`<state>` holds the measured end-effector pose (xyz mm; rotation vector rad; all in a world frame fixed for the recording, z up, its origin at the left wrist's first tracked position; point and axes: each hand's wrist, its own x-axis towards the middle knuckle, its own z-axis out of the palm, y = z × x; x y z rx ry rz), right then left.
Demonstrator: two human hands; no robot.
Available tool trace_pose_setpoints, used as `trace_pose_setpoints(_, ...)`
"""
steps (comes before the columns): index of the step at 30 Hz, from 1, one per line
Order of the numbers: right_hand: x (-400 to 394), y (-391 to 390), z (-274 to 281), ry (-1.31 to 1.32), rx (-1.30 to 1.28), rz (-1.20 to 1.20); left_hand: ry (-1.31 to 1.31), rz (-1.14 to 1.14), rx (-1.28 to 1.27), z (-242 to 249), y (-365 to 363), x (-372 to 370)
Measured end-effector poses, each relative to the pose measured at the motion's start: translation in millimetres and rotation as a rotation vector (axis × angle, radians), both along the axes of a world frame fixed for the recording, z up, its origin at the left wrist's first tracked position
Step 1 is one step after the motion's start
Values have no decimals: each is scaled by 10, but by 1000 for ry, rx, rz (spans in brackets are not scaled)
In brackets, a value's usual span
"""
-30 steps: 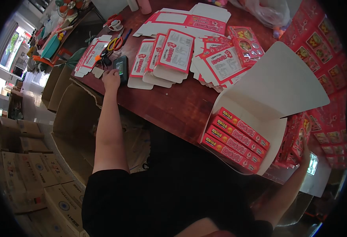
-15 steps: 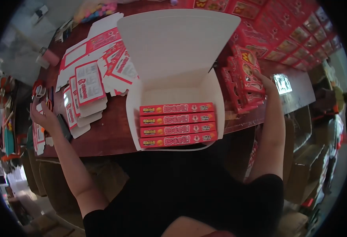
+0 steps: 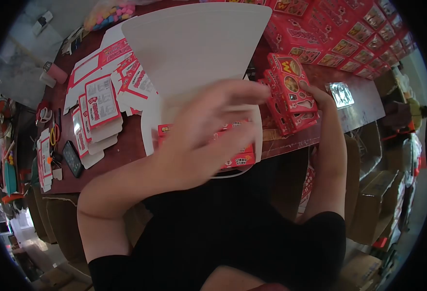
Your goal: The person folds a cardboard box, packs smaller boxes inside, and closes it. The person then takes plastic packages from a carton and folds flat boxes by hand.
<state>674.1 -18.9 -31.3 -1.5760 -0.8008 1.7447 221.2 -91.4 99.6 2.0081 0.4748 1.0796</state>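
Note:
An open white carton [image 3: 189,53] stands in front of me with its lid raised. Flat red boxes [image 3: 242,159] lie in a row inside it, partly covered by my left hand [image 3: 208,131]. That hand is smeared by motion but looks open, thumb and fingers apart, reaching over the carton toward the right. To the right of the carton, several red printed boxes [image 3: 291,87] lean together in a stack. My right hand [image 3: 318,97] grips this stack by its right side; some of its fingers are hidden.
Flattened white-and-red cartons [image 3: 101,102] cover the table's left side. Near them lie a black phone [image 3: 72,158] and yellow-handled scissors [image 3: 54,135]. A wall of red boxes [image 3: 339,34] rises at the back right. A silver packet [image 3: 339,94] lies near my right hand.
My left hand has swung from the table's left edge across to above the carton. My right hand stays at the red boxes. The view has shifted slightly.

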Motion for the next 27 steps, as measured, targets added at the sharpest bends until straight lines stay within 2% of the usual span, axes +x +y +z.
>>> trace_pose_setpoints(2, -135, -60, 76, 55, -13, -8, 177, -114, -401, -238, 121, 770)
trace_pose_setpoints(4, -189, -110, 107, -7, 21, 1, 314, -86, -816, -586, 315, 1519)
trace_pose_setpoints(6, -234, -183, 122, -102, 77, -1, 377, 38, -1124, -824, 480, 2110)
trace_pose_setpoints(8, -223, -257, 118, 2, 76, 56, 394, 264, -1271, -867, 571, 2485)
trace_pose_setpoints(11, -154, -374, 68, -3, 25, 43, 469, 654, -1343, -919, 629, 2835)
trace_pose_setpoints(12, -138, -444, 71, 10, 45, 28, 618, 733, -1257, -974, 627, 2863)
trace_pose_setpoints(15, -39, -607, 18, 41, 87, -22, 716, 729, -1205, -1031, 503, 2879)
trace_pose_setpoints(18, 44, -731, -58, 99, 112, -98, 698, 514, -1085, -1245, 529, 2862)
trace_pose_setpoints(21, 29, -872, -83, 177, 258, -242, 479, 652, -1099, -1490, 556, 3093)
trace_pose_setpoints(22, 44, -909, -107, 156, 336, -286, 417, 580, -1098, -1541, 597, 3138)
trace_pose_setpoints(25, -5, -1054, -30, 48, 642, -412, 169, 387, -1056, -1104, 620, 2996)
trace_pose_setpoints(27, 15, -1168, 8, -34, 812, -470, 189, 168, -787, -911, 664, 2892)
